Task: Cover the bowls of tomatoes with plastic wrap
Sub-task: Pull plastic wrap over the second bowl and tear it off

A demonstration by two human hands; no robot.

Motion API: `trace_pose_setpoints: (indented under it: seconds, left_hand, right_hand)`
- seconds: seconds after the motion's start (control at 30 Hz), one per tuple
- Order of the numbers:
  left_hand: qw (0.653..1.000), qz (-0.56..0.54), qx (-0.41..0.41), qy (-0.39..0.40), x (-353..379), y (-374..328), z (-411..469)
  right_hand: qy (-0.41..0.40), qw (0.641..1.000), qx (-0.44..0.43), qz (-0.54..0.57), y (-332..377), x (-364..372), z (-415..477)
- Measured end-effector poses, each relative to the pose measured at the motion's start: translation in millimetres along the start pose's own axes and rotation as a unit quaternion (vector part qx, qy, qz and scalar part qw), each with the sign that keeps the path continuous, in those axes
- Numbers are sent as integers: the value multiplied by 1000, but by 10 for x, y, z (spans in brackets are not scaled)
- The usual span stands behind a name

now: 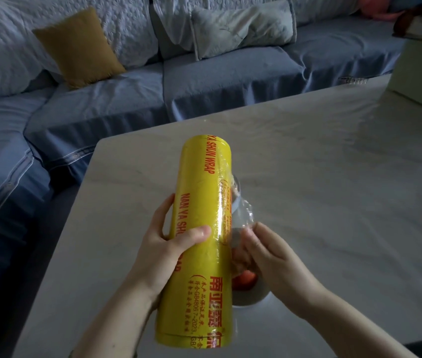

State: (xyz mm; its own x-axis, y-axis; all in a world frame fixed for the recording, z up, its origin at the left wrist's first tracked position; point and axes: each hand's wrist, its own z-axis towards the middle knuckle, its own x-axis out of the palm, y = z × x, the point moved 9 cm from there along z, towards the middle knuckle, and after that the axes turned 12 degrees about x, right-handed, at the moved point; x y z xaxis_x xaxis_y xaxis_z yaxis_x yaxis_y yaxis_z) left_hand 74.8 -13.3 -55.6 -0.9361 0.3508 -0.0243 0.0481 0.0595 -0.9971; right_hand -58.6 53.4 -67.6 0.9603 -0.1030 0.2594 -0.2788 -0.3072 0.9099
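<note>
While your left grip (168, 241) is wrapped round the middle of the yellow roll of plastic wrap (199, 202), thumb across its upper face and fingers behind, the roll hangs above the tabletop (333, 177) with its length running near to far, and it hides much of the work below. Your right grip (264, 254) is closed to a pinch on the loose film (240, 215) just right of the roll; only a short, crumpled length is drawn off. The bowl (251, 295) of tomatoes (246, 279) stands on the tabletop beneath the right grip and beside the roll's near end, and I judge it not yet covered. A second pale rim shows farther back behind the film; I cannot tell whether it is another bowl. Risks noted are as follows. The film is gathered at a single point, so a pull from there is likely to rope it, let it cling to itself and leave too narrow a sheet to span the rim. Your thumb bears on the roll, which may stop it turning, so the film could stretch or tear on a slant. The roll is large for a one-handed hold at mid-length; if it tips or slips it would fall on the bowl and scatter the tomatoes. No cutter is in view, so expect a ragged hand tear. Film catching the rim could also drag the bowl across the tabletop.
</note>
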Motion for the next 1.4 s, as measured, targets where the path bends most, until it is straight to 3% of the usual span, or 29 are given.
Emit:
trace_pose_setpoints:
  seconds: [0.17, 0.23, 0.43, 0.6, 0.77, 0.9, 1.0, 1.1, 1.17, 1.23, 1.3, 1.4]
  left_hand:
    - [1000, 7, 0, -1, 8, 9, -45]
    - [1000, 11, -5, 1, 9, 18, -51]
    - [1000, 17, -9, 1, -44, -18, -13]
    - [1000, 17, -17, 2, -66, -15, 9]
    - [1000, 17, -19, -6, -91, -26, 56]
    - [999, 31, -8, -19, -155, -101, 93]
    - [998, 59, 2, -33, -222, -154, 101]
    - [992, 108, 16, -58, -255, -198, 67]
    - [976, 194, 47, -85, -262, -273, 52]
    - [934, 330, 95, -95, -208, -412, 19]
    - [897, 415, 127, -81, -65, -525, -20]
    - [873, 460, 155, -45, 185, -648, -67]
  right_hand:
    - [97, 988, 75, -92, -153, 93, -10]
    - [95, 981, 47, -165, -144, 82, -13]
    - [99, 971, -45, -214, -163, 63, -61]
    - [139, 982, -36, -120, -155, 89, -58]
    - [113, 992, -38, -37, -162, 163, -54]
    - [76, 997, 21, 18, -179, 191, -84]
    - [48, 997, 32, -56, -169, 143, -81]
    - [11, 992, -24, -121, -89, 90, -123]
    - [-13, 992, -54, -115, -52, 42, -204]
    - [-37, 990, -72, -113, -28, -19, -280]
    - [-50, 991, -52, -111, -55, -100, -311]
    - [-62, 996, 17, -69, -156, -305, -271]
